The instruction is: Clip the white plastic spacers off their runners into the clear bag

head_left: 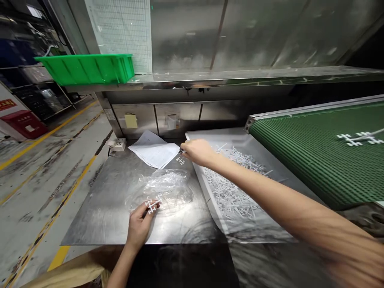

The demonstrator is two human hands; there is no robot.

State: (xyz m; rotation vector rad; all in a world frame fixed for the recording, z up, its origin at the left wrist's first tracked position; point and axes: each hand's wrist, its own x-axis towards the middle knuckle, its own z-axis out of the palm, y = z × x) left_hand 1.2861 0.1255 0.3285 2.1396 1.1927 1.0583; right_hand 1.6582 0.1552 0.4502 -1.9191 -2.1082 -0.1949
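Observation:
A white branched plastic piece (154,203) is pinched between the fingers of my left hand (141,222), above the metal table (102,216) and beside a clear plastic bag (168,182). My right hand (196,152) is closed at the far left corner of a white tray (211,202), around a small dark object (181,151) that I cannot make out. Just below those fingers is another small branched piece (180,160). Many white plastic pieces (234,192) lie in the tray, under my right forearm.
White paper sheets (153,150) lie at the table's back, near a power socket (118,145). A green bin (90,69) sits on the shelf (186,82). At right, a green conveyor belt (312,148) carries white branched pieces (360,138).

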